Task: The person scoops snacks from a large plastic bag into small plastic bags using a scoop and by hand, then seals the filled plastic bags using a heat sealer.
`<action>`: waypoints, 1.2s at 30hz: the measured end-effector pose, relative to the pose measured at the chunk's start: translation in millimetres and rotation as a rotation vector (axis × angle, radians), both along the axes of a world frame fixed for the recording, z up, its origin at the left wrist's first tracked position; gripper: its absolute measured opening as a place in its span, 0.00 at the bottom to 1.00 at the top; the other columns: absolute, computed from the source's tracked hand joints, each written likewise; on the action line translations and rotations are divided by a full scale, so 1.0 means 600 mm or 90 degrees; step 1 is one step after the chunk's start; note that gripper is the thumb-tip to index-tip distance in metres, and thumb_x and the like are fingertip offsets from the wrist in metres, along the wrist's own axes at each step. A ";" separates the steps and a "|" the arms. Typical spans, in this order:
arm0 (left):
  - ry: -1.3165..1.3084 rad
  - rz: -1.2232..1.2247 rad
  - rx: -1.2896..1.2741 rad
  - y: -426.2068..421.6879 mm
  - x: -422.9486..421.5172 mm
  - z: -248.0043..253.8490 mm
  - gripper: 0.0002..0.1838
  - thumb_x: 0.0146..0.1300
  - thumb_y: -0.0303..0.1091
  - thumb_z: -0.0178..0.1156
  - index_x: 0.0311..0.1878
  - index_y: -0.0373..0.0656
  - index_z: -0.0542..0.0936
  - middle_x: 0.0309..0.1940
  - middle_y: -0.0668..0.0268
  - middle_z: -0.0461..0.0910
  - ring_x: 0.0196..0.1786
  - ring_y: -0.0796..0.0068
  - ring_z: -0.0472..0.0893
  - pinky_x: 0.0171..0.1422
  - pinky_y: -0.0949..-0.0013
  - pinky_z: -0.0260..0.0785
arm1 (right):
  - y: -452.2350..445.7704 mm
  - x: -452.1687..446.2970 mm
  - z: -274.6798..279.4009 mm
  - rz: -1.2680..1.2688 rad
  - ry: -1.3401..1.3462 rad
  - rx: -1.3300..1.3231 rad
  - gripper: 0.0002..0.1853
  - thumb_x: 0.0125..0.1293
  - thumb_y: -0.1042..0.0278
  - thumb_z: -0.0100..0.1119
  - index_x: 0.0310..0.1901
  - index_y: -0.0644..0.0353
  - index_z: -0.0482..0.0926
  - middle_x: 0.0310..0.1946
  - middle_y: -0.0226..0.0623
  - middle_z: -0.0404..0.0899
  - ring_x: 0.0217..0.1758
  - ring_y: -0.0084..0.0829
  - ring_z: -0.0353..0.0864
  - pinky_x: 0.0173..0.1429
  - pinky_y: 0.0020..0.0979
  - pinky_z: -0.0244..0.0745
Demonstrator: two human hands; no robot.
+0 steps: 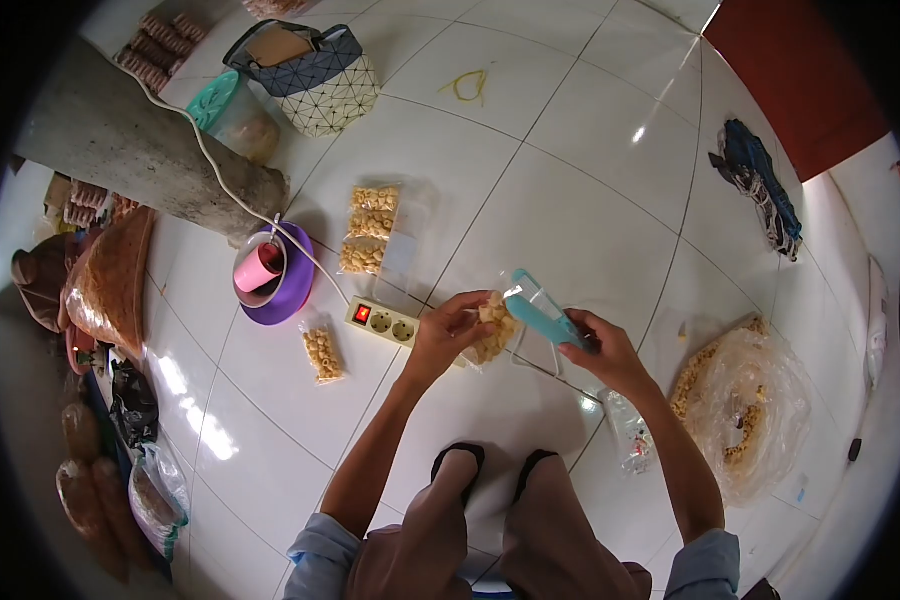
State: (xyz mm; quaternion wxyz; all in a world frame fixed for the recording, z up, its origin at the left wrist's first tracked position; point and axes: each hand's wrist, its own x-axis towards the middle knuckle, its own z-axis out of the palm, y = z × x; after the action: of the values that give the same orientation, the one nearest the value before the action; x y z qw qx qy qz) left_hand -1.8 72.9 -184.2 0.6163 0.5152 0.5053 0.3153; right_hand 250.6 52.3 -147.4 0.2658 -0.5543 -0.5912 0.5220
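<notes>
My left hand [457,330] grips a small clear plastic bag of yellowish snack pieces [492,335], its fingers closed around the bag's side. In my right hand [607,350] is a light-blue handheld bag sealer [545,318], its jaws pointing up and left at the bag's top. Whether the jaws touch the plastic I cannot tell. A white cord trails below the sealer. Close to my left hand lies a cream power strip [382,322] with a lit red switch. One filled snack bag [321,352] lies to its left, and several filled packs [372,228] lie beyond it.
At right sits a large open plastic bag of snacks [745,410]. A purple basin [295,290] holds a bowl and a pink cup [258,268]. A concrete pillar [150,150], a patterned handbag [330,85] and a green-lidded container [235,115] are at upper left. A white cable crosses the pillar.
</notes>
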 end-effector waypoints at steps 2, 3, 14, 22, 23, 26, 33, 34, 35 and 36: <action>-0.034 0.018 0.038 -0.003 0.004 -0.010 0.23 0.54 0.24 0.62 0.55 0.42 0.71 0.39 0.67 0.78 0.34 0.86 0.72 0.42 0.80 0.68 | 0.000 -0.004 0.000 0.000 0.003 -0.009 0.27 0.52 0.60 0.63 0.51 0.66 0.70 0.36 0.36 0.76 0.34 0.23 0.73 0.42 0.24 0.70; -0.067 0.036 0.076 -0.003 0.007 -0.011 0.24 0.53 0.26 0.64 0.54 0.43 0.72 0.36 0.68 0.78 0.28 0.90 0.68 0.36 0.82 0.65 | 0.000 -0.005 0.001 0.000 0.003 -0.009 0.27 0.52 0.60 0.63 0.51 0.66 0.70 0.36 0.36 0.76 0.34 0.23 0.73 0.42 0.24 0.70; -0.066 0.007 0.022 -0.002 0.005 0.023 0.28 0.52 0.26 0.64 0.57 0.41 0.65 0.40 0.61 0.78 0.37 0.82 0.76 0.45 0.78 0.69 | 0.000 -0.018 0.010 -0.013 0.026 -0.017 0.21 0.56 0.63 0.62 0.48 0.66 0.74 0.32 0.35 0.77 0.31 0.21 0.73 0.38 0.23 0.70; -0.114 0.018 0.000 -0.001 0.006 0.022 0.31 0.52 0.24 0.64 0.59 0.40 0.61 0.41 0.59 0.78 0.41 0.77 0.78 0.48 0.74 0.71 | 0.000 -0.023 0.020 -0.041 0.024 -0.015 0.15 0.56 0.68 0.62 0.43 0.67 0.76 0.26 0.32 0.76 0.26 0.18 0.71 0.32 0.21 0.68; -0.117 0.019 -0.004 -0.001 0.007 0.019 0.31 0.52 0.24 0.64 0.59 0.40 0.61 0.41 0.58 0.78 0.42 0.76 0.78 0.48 0.73 0.71 | 0.000 -0.024 0.021 -0.047 0.021 -0.013 0.15 0.56 0.67 0.62 0.43 0.67 0.77 0.26 0.32 0.76 0.26 0.17 0.71 0.32 0.21 0.68; -0.115 0.020 -0.011 -0.002 0.007 0.016 0.31 0.52 0.24 0.64 0.59 0.40 0.61 0.42 0.58 0.78 0.43 0.74 0.78 0.48 0.73 0.72 | -0.001 -0.024 0.020 -0.050 0.015 0.003 0.15 0.56 0.67 0.62 0.43 0.67 0.77 0.25 0.32 0.76 0.26 0.18 0.72 0.32 0.21 0.68; -0.115 0.020 -0.027 -0.003 0.007 0.007 0.31 0.52 0.23 0.63 0.58 0.40 0.61 0.42 0.55 0.77 0.43 0.74 0.78 0.47 0.73 0.72 | -0.001 -0.016 0.007 -0.022 -0.006 -0.043 0.20 0.57 0.61 0.61 0.47 0.67 0.75 0.28 0.34 0.77 0.28 0.20 0.73 0.35 0.23 0.69; -0.115 0.020 -0.026 -0.003 0.006 0.004 0.31 0.52 0.23 0.63 0.58 0.40 0.61 0.42 0.55 0.77 0.43 0.74 0.78 0.47 0.73 0.72 | -0.002 -0.015 0.005 -0.004 -0.020 -0.041 0.22 0.57 0.60 0.61 0.48 0.66 0.74 0.30 0.36 0.77 0.30 0.22 0.74 0.37 0.24 0.69; -0.114 0.022 -0.023 -0.003 0.005 0.000 0.31 0.52 0.23 0.63 0.58 0.41 0.61 0.42 0.56 0.77 0.42 0.75 0.78 0.47 0.73 0.72 | -0.002 -0.015 0.003 0.014 -0.034 -0.040 0.23 0.57 0.58 0.61 0.50 0.66 0.73 0.33 0.38 0.78 0.32 0.24 0.74 0.39 0.25 0.69; -0.113 0.025 -0.020 -0.003 0.005 -0.001 0.31 0.52 0.23 0.63 0.58 0.41 0.61 0.42 0.56 0.77 0.42 0.76 0.78 0.46 0.73 0.72 | -0.002 -0.015 0.004 0.014 -0.033 -0.040 0.23 0.57 0.58 0.61 0.50 0.66 0.73 0.33 0.38 0.78 0.32 0.24 0.74 0.39 0.25 0.69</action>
State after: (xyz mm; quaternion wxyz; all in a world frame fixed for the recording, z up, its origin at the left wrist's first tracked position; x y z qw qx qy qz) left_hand 1.0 70.8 -184.8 0.6602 0.4658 0.4636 0.3635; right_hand 241.6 50.9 -145.3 0.2271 -0.5695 -0.5873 0.5285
